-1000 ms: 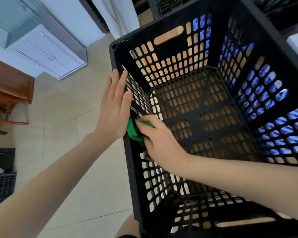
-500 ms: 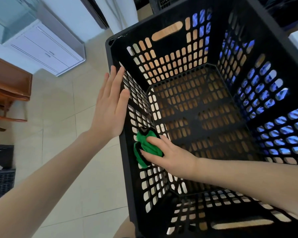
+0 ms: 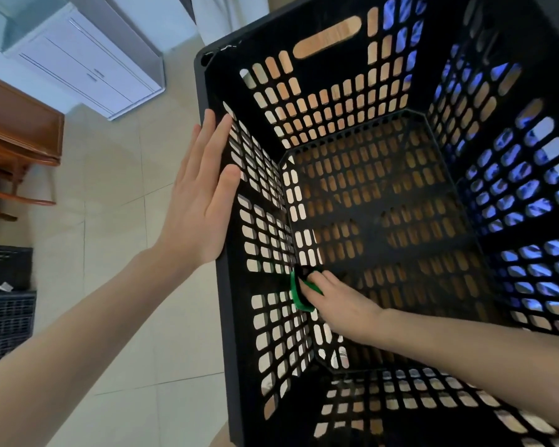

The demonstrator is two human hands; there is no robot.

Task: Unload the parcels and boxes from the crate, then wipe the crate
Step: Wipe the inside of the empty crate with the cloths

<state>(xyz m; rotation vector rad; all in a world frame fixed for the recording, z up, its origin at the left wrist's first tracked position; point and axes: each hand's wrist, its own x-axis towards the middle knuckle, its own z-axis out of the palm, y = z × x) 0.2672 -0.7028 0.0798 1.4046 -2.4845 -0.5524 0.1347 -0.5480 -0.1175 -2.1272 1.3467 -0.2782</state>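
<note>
A domestic room is suggested, most likely a living or storage area of a home. Pale glossy floor tiles (image 3: 117,221) are seen at nine o'clock. A white cabinet (image 3: 88,69) with slim handles is set against the wall at eleven o'clock, and dark wooden furniture (image 3: 17,133) is placed at ten o'clock. A second slatted bin (image 3: 5,304) is stood at eight o'clock, beside the large black crate (image 3: 236,317)

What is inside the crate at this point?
No parcels or boxes show inside the crate. Only the right hand is in it, pressing a green cloth against the left wall near the bottom. The hand and forearm cover part of the floor and near wall.
</note>
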